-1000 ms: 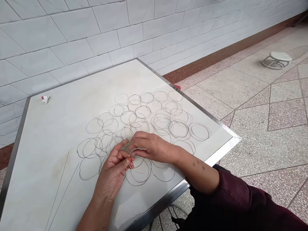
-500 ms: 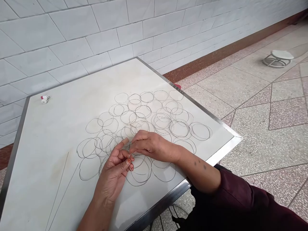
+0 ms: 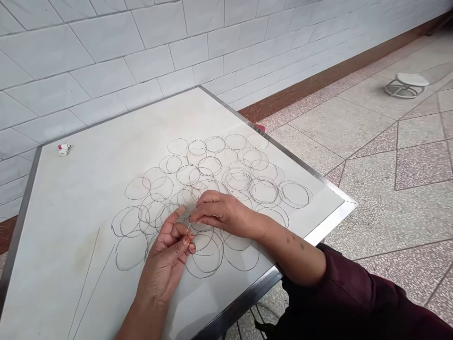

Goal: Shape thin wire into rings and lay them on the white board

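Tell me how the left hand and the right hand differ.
The left hand shows its palm, while the right hand shows its back. The left hand's fingers curl around the lower part of a wire ring, while the right hand's fingertips reach its upper part. The right arm leads back to a maroon sleeve; the left shows no sleeve. Both hands are over other wire rings on a white table top.

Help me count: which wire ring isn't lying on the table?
The wire ring pinched in the left hand; the others lie flat on the table.
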Demonstrator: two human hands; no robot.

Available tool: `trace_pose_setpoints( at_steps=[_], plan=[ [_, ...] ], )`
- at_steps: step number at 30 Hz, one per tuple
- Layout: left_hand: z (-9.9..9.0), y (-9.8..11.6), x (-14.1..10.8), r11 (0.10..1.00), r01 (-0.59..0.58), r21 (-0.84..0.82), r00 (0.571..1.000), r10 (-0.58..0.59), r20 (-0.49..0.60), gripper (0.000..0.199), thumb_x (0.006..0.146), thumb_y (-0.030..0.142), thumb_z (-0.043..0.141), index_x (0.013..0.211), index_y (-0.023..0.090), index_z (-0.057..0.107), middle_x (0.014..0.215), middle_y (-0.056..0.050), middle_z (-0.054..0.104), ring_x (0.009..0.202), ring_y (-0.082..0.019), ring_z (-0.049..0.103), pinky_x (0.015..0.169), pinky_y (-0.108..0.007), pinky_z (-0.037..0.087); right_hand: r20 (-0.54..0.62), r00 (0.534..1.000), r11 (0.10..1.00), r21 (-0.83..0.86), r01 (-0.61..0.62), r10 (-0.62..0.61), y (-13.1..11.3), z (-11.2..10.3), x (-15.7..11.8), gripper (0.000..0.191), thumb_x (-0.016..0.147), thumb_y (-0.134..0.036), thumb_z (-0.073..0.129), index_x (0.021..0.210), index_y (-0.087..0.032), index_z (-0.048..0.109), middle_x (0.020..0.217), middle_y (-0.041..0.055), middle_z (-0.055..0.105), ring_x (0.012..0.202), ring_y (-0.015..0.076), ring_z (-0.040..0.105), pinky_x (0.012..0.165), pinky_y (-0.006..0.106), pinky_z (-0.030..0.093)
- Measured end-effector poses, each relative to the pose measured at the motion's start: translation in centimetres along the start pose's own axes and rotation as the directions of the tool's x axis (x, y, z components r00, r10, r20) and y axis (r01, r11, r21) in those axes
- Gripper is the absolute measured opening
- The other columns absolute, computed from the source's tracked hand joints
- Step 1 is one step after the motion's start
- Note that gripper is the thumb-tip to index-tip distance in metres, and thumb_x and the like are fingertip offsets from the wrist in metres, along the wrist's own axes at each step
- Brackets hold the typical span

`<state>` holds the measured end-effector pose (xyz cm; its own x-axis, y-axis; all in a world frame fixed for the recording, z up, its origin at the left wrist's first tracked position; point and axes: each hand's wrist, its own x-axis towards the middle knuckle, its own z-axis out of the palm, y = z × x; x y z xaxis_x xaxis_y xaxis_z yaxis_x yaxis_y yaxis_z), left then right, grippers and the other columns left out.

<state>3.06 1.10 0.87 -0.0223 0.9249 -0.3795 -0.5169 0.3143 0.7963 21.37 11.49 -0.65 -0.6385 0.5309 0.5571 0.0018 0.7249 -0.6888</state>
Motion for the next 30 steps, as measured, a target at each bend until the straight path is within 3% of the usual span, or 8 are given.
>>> trace_pose_setpoints(
  at_steps=[6, 10, 14, 18, 22, 30],
  plan=[
    [0.4, -0.3, 0.0, 0.999, -0.003, -0.035, 1.000, 0.003, -0.001, 0.061, 0.072, 0.011, 0.082, 0.129, 0.026, 0.065, 0.075, 0.003, 0.061, 0.065, -0.008, 0.056, 0.062, -0.019, 0.051, -0.068, 0.994, 0.994, -0.081, 0.080, -0.086, 0.3, 0.3, 0.2, 0.015, 0.098, -0.022, 0.059, 0.095, -0.020, 0.072, 0.091, 0.0035, 0.065, 0.088, 0.0135, 0.059, 0.073, 0.025, 0.054],
    [0.6, -0.3, 0.2, 0.991, -0.076, -0.112, 0.993, 0.065, -0.102, 0.058, 0.068, 0.007, 0.083, 0.122, 0.022, 0.068, 0.074, 0.004, 0.062, 0.070, -0.009, 0.060, 0.067, -0.018, 0.054, -0.176, 0.975, 0.976, -0.194, 0.103, -0.138, -0.3, 0.6, 0.4, 0.020, 0.097, -0.036, 0.061, 0.099, -0.018, 0.069, 0.091, 0.0056, 0.066, 0.089, 0.0166, 0.057, 0.080, 0.031, 0.051],
    [0.5, -0.3, 0.5, 0.972, -0.130, -0.194, 0.974, 0.089, -0.208, 0.056, 0.067, 0.005, 0.083, 0.119, 0.021, 0.070, 0.073, 0.004, 0.064, 0.070, -0.009, 0.062, 0.073, -0.020, 0.056, -0.100, 0.976, 0.947, -0.277, 0.162, -0.196, -1.3, 1.3, 0.3, 0.032, 0.095, -0.050, 0.061, 0.090, -0.019, 0.066, 0.084, 0.0031, 0.068, 0.081, 0.0169, 0.056, 0.080, 0.034, 0.046],
    [0.5, -0.3, 0.5, 0.961, -0.154, -0.230, 0.964, 0.095, -0.248, 0.056, 0.065, 0.003, 0.083, 0.117, 0.020, 0.070, 0.071, 0.004, 0.065, 0.072, -0.010, 0.064, 0.073, -0.019, 0.056, -0.013, 0.987, 0.924, -0.353, 0.147, -0.162, -1.7, 2.3, 0.1, 0.026, 0.097, -0.042, 0.060, 0.086, -0.020, 0.066, 0.078, 0.0017, 0.067, 0.080, 0.0181, 0.053, 0.074, 0.033, 0.041],
    [0.7, -0.3, 0.4, 0.959, -0.146, -0.241, 0.963, 0.083, -0.256, 0.055, 0.066, 0.002, 0.083, 0.118, 0.018, 0.070, 0.069, 0.005, 0.063, 0.071, -0.008, 0.064, 0.073, -0.016, 0.055, -0.039, 0.984, 0.930, -0.337, 0.151, -0.173, -1.5, 2.8, 0.0, 0.018, 0.098, -0.034, 0.060, 0.088, -0.019, 0.066, 0.080, 0.0010, 0.068, 0.080, 0.0168, 0.053, 0.072, 0.031, 0.040],
    [0.4, -0.4, 0.4, 0.962, -0.136, -0.235, 0.968, 0.078, -0.237, 0.057, 0.066, 0.004, 0.084, 0.119, 0.017, 0.070, 0.069, 0.005, 0.062, 0.073, -0.008, 0.063, 0.076, -0.018, 0.055, -0.057, 0.984, 0.957, -0.250, 0.148, -0.167, -0.7, 3.1, -0.1, 0.018, 0.100, -0.034, 0.058, 0.093, -0.021, 0.068, 0.079, 0.0003, 0.070, 0.079, 0.0155, 0.056, 0.078, 0.031, 0.044]
  ],
)
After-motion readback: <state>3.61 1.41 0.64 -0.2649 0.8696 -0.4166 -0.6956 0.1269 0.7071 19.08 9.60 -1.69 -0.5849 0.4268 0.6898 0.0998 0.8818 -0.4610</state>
